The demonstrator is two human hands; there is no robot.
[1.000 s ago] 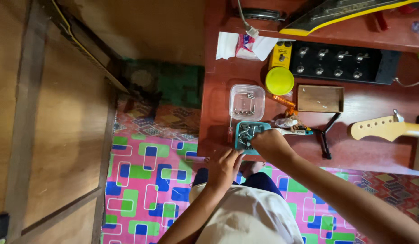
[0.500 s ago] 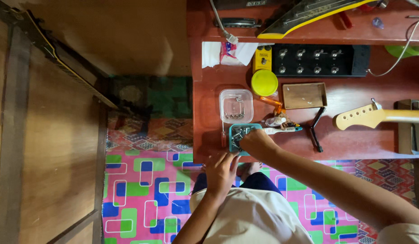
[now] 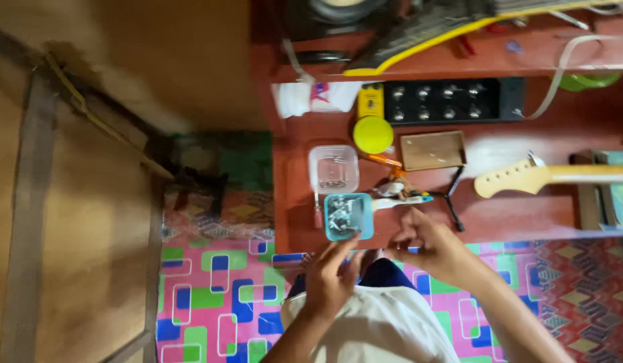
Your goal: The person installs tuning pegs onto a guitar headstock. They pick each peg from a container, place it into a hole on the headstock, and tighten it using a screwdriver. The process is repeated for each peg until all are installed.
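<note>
A small teal tray [image 3: 348, 216] of tiny metal parts sits near the front edge of the red-brown table [image 3: 526, 222]. My left hand [image 3: 330, 277] hovers just below the tray at the table edge, fingers loosely apart, with nothing seen in it. My right hand [image 3: 429, 247] is to the right of the tray, over the table's front edge. Its fingers are curled together, and blur hides whether they pinch a small part. A clear plastic box [image 3: 334, 168] holding a few metal pieces stands just behind the tray.
Further back lie a yellow round lid [image 3: 373, 133], a shallow wooden box [image 3: 432, 149], a black unit with rows of knobs [image 3: 452, 101] and white tissue [image 3: 305, 97]. A guitar neck [image 3: 526, 178] reaches in from the right, beside a black angled tool [image 3: 452, 196]. A patterned mat [image 3: 217, 296] covers the floor.
My right hand has pulled back from over the teal tray to its right, toward the table's front edge. The camera has moved closer and shifted, and my left hand stays below the tray.
</note>
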